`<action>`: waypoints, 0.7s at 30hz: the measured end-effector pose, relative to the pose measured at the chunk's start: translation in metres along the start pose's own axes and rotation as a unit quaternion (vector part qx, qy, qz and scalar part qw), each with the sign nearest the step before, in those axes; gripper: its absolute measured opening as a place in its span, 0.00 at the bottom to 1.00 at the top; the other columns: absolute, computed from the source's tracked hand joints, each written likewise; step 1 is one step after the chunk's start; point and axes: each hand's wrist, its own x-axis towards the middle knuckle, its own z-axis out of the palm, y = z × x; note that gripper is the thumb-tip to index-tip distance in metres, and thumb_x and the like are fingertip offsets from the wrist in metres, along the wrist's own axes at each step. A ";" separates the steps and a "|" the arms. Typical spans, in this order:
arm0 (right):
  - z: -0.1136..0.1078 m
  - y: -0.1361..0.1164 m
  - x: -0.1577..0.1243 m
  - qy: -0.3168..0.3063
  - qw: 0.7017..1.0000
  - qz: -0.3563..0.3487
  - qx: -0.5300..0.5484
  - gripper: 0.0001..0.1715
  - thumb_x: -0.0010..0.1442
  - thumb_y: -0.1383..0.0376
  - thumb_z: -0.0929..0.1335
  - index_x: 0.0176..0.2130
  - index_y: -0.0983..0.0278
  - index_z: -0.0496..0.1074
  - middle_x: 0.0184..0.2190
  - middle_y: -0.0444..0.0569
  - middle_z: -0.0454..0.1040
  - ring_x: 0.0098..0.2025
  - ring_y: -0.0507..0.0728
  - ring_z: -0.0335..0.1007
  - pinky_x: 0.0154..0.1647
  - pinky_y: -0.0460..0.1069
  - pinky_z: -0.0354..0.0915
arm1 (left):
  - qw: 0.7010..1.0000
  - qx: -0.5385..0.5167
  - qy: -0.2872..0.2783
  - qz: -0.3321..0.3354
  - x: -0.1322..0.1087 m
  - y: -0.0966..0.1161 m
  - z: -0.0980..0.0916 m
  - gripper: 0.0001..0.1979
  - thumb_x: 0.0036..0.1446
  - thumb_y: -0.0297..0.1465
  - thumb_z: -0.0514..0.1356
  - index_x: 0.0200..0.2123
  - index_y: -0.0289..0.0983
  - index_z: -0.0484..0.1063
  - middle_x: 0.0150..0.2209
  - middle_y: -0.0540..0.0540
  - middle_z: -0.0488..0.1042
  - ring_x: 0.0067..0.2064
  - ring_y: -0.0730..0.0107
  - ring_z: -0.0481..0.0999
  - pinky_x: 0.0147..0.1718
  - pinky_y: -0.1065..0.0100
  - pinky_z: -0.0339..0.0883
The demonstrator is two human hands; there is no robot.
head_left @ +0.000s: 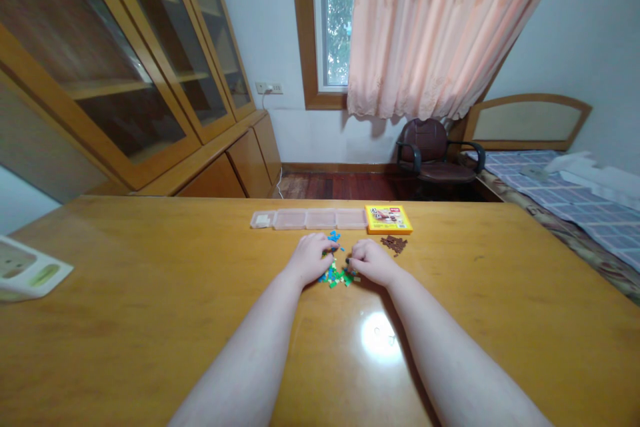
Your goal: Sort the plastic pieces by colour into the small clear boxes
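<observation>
1. Table [150, 347]: wooden, with its far edge running across the middle of the view; both forearms extend over it from the near edge.
2. Left hand [313, 257]: palm down, fingers bent, at the left side of the mixed pile; whether it grips a piece cannot be told.
3. Right hand [373, 259]: fingers curled at the pile's right side, with a dark piece [349, 261] at the fingertips; whether this is gripped or merely touched cannot be told.
4. Mixed pile [345, 277]: small green, blue and pale pieces, lying between the hands, nearer the far edge than the near edge.
5. Blue pieces [334, 236]: grouped beyond the pile, toward the far edge.
6. Brown pieces [394, 244]: a separate heap beyond the right hand.
7. Clear tray [320, 219]: a row of compartments near the far edge, with a yellow box [389, 219] at its right end.
</observation>
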 end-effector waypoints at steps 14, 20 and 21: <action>-0.002 -0.003 0.001 0.021 0.998 -0.005 -0.063 0.20 0.59 0.66 0.64 0.18 0.66 0.68 0.17 0.42 0.65 0.24 0.49 0.57 0.30 0.46 0.51 | 0.997 -0.042 -0.025 0.052 0.000 0.002 -0.002 0.14 0.49 0.25 0.55 0.37 0.42 0.77 0.35 0.48 0.75 0.40 0.65 0.71 0.44 0.64 0.62; -0.002 -0.001 0.000 0.059 0.996 0.028 -0.054 0.22 0.59 0.68 0.62 0.16 0.66 0.67 0.15 0.42 0.61 0.24 0.50 0.56 0.30 0.46 0.51 | 0.996 -0.036 -0.044 0.073 0.000 0.005 -0.004 0.12 0.48 0.25 0.56 0.32 0.42 0.78 0.31 0.49 0.74 0.38 0.67 0.70 0.41 0.66 0.62; -0.001 0.000 -0.001 0.058 0.997 0.030 -0.050 0.21 0.58 0.69 0.62 0.15 0.65 0.67 0.15 0.43 0.61 0.24 0.50 0.56 0.30 0.46 0.51 | 0.996 -0.030 -0.046 0.070 0.000 0.005 -0.004 0.12 0.48 0.25 0.56 0.32 0.42 0.78 0.31 0.49 0.74 0.37 0.67 0.70 0.41 0.66 0.62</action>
